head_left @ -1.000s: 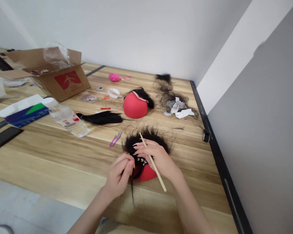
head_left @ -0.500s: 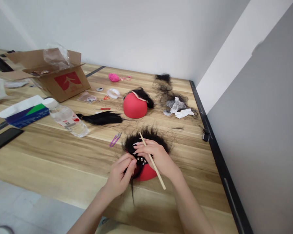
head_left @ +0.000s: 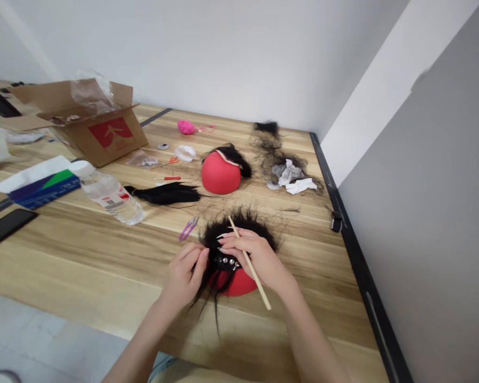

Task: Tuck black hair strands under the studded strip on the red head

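Observation:
A red dome-shaped form point(head_left: 243, 284) sits at the front of the table with black hair point(head_left: 239, 226) over it. A row of several clear rhinestones point(head_left: 225, 260) shows on the hair's front band. At the left edge of the hair, my left hand point(head_left: 187, 271) is closed in a pinch on black strands. Loose strands hang below it over the red form. My right hand point(head_left: 255, 255) rests over the hair with a pale wooden chopstick point(head_left: 255, 276) held slantwise between its fingers. Its long-nailed fingertips touch the hair beside the stones.
Purple thread snips point(head_left: 188, 229) lie left of the form. Behind are a hair bundle point(head_left: 167, 193), a second red dome point(head_left: 220, 174) with hair, and a red-handled hook point(head_left: 171, 178). A water bottle point(head_left: 109, 194) and cardboard box point(head_left: 104, 133) stand left; loose hair and crumpled tissue point(head_left: 289, 173) lie right.
My left hand has moved left, away from the rhinestones, uncovering more of the row and the loose strands. The right hand and chopstick have stayed almost still.

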Demonstrator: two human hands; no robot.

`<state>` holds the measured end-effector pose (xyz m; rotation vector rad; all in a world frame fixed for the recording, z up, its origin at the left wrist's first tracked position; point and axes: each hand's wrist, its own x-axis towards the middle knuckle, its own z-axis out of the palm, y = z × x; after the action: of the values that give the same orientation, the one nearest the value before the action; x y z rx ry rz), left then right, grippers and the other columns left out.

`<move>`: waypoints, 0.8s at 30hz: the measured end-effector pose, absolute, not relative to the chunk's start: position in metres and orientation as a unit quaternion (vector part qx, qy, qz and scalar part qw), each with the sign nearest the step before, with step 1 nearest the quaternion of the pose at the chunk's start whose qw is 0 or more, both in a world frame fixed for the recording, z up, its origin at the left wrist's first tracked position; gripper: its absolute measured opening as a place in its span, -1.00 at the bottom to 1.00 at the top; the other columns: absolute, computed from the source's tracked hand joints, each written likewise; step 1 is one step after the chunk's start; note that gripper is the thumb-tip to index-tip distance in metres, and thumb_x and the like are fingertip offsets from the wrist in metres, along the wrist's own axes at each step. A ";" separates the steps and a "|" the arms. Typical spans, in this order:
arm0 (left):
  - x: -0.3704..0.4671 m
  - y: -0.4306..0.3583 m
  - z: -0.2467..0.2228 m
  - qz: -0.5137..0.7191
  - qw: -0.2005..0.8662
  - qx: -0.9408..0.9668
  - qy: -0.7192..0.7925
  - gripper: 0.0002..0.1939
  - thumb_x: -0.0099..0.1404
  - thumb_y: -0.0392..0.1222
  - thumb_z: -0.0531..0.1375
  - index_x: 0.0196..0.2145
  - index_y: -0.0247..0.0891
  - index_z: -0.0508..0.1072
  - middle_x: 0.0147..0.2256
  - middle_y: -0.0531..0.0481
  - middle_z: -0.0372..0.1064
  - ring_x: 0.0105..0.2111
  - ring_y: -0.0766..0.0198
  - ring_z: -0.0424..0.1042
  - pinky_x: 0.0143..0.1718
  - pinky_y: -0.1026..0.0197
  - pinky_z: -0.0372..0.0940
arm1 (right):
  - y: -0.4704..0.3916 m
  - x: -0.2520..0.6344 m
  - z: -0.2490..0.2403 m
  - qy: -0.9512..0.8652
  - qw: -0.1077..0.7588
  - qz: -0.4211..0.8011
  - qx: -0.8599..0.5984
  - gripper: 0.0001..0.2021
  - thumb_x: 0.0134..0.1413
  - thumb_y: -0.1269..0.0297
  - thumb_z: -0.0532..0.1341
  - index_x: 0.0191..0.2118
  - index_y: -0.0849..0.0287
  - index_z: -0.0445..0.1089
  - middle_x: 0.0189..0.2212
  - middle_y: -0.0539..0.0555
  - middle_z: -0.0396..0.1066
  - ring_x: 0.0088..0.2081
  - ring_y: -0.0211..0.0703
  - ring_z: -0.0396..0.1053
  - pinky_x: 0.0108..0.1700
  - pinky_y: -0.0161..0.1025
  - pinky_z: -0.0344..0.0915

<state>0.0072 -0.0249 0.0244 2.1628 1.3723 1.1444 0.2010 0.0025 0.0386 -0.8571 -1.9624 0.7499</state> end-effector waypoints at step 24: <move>0.022 -0.044 0.038 0.473 0.211 0.815 0.261 -0.77 0.32 -0.42 -0.02 -0.47 -0.30 0.29 -0.44 -0.05 0.29 -0.26 0.22 0.32 -0.13 0.05 0.30 | 0.001 0.200 0.048 -0.762 0.428 0.314 -0.372 -0.80 0.22 0.45 0.11 -0.23 0.16 0.50 -0.20 0.13 0.52 -0.15 -0.16 0.46 -0.03 -0.22 0.37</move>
<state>0.0222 -0.0443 0.0382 2.2638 0.7259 1.3129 0.2002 0.0010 0.0475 -0.9280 -1.9014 0.7830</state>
